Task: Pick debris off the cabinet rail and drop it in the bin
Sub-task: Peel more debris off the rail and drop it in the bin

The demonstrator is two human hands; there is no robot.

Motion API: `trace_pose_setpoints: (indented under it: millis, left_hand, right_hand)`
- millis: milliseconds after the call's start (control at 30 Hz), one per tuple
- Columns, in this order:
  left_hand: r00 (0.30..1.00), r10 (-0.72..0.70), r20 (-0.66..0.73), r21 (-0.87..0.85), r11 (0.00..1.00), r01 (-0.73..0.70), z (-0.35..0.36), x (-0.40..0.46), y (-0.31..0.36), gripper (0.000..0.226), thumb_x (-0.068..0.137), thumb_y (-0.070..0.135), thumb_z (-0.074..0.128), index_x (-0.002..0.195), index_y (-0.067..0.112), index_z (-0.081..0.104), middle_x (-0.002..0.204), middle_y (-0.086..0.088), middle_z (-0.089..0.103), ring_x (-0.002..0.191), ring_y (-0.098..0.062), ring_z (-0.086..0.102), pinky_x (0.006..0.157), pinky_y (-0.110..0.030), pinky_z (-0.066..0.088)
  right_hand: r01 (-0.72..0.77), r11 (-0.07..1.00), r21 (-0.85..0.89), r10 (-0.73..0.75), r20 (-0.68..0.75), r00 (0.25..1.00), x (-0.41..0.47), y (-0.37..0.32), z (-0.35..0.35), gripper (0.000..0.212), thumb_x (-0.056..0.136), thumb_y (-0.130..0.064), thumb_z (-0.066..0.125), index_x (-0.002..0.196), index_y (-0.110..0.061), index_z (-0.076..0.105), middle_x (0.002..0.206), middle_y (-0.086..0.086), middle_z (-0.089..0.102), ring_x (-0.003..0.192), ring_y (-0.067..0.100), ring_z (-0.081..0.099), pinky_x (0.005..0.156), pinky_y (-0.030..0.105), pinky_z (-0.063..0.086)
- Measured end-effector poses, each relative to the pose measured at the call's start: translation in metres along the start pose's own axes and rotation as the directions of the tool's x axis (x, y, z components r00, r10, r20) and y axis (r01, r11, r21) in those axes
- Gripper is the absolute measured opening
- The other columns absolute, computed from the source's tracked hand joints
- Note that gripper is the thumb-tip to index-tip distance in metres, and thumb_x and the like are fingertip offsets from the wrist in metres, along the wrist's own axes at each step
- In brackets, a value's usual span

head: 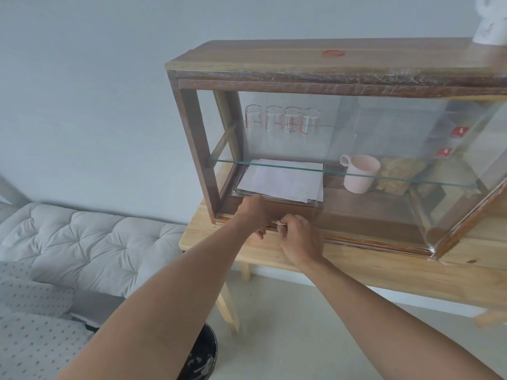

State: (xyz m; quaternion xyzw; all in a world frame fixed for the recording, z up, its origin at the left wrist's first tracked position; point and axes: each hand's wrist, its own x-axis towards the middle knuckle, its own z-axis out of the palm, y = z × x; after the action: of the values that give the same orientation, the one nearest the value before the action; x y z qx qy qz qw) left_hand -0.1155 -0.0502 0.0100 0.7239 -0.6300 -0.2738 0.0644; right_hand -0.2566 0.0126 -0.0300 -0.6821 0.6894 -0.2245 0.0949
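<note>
Pale debris (280, 223) on brown cabinet rail (356, 240); black bin (204, 355) below

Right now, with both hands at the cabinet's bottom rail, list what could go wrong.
1. The right hand pinches a small white scrap; it may slip before reaching the black bin on the floor below.
2. The slid-open glass door's bare edge stands just beside the right hand; a knock could cut.
3. The left hand could disturb the loose white papers.

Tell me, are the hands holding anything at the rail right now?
The right hand pinches a small whitish scrap between its fingertips, over the dark wooden cabinet rail. Whether the left hand holds anything cannot be told.
</note>
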Motion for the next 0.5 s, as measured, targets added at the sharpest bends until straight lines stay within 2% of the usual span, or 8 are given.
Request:
trace_pose_setpoints:
  millis: [67,133,167,267,300,400,500]
  left_hand:
    - [1.0,0.01,0.002,-0.002,1.0,-0.01,0.0,-0.003,-0.004,0.019,0.098,0.016,0.082,0.096,0.005,0.066,0.086,-0.008,0.084,0.078,-0.019,0.084,0.06,-0.029,0.064]
    - [1.0,0.008,-0.004,-0.048,0.999,-0.008,0.001,-0.005,-0.007,0.013,0.102,0.013,0.076,0.095,0.004,0.069,0.089,-0.012,0.082,0.072,-0.024,0.084,0.06,-0.032,0.065]
    - [1.0,0.017,-0.015,-0.072,0.997,-0.018,0.002,-0.006,-0.01,0.014,0.103,0.011,0.071,0.092,0.003,0.072,0.086,-0.015,0.081,0.068,-0.026,0.083,0.061,-0.033,0.066]
    - [0.995,0.05,-0.081,-0.149,0.987,-0.062,0.003,-0.014,-0.022,0.036,0.099,0.013,0.063,0.066,0.003,0.073,0.073,-0.017,0.08,0.055,-0.026,0.079,0.042,-0.021,0.053]
    - [0.992,0.052,-0.111,-0.181,0.981,-0.072,0.003,-0.018,-0.027,0.038,0.097,0.013,0.063,0.064,0.0,0.075,0.071,-0.017,0.08,0.053,-0.026,0.078,0.04,-0.02,0.051]
    - [0.981,0.023,-0.191,-0.282,0.956,-0.078,0.002,-0.027,-0.049,0.031,0.092,0.01,0.066,0.067,-0.003,0.077,0.068,-0.012,0.079,0.051,-0.027,0.076,0.045,-0.03,0.062]
    - [0.972,-0.006,-0.236,-0.364,0.928,-0.083,-0.002,-0.039,-0.075,0.025,0.091,0.012,0.07,0.071,-0.003,0.073,0.067,-0.011,0.078,0.038,-0.016,0.062,0.037,-0.025,0.052]
  right_hand:
    - [0.02,1.0,-0.013,-0.02,-0.007,1.0,0.0,0.0,0.001,0.019,0.101,-0.032,0.057,0.113,-0.026,0.071,0.111,-0.004,0.073,0.103,0.028,0.071,0.074,0.038,0.051]
    - [0.028,0.999,-0.018,-0.028,-0.005,1.0,0.0,0.0,0.0,0.019,0.102,-0.032,0.056,0.113,-0.025,0.07,0.111,-0.004,0.073,0.103,0.029,0.072,0.075,0.038,0.052]
    - [0.03,0.999,-0.014,-0.03,-0.002,1.0,0.0,0.001,0.0,0.019,0.102,-0.032,0.056,0.113,-0.025,0.07,0.111,-0.004,0.072,0.103,0.029,0.072,0.075,0.038,0.052]
    - [0.024,1.0,0.014,-0.024,-0.008,1.0,0.0,0.002,0.001,0.017,0.102,-0.033,0.059,0.112,-0.026,0.071,0.11,-0.005,0.073,0.102,0.028,0.072,0.073,0.037,0.05]
    - [0.023,0.999,0.023,-0.023,-0.011,1.0,0.0,0.001,0.001,0.016,0.101,-0.033,0.06,0.111,-0.027,0.071,0.109,-0.005,0.073,0.101,0.028,0.072,0.072,0.037,0.048]
    - [0.034,0.997,0.076,-0.033,-0.014,0.999,-0.005,-0.004,0.006,0.014,0.1,-0.033,0.062,0.107,-0.027,0.072,0.106,-0.006,0.074,0.1,0.028,0.071,0.07,0.036,0.046]
    - [0.073,0.989,0.128,-0.073,-0.008,0.997,-0.012,-0.017,0.011,0.013,0.099,-0.034,0.063,0.105,-0.027,0.073,0.106,-0.005,0.075,0.1,0.027,0.071,0.071,0.036,0.048]
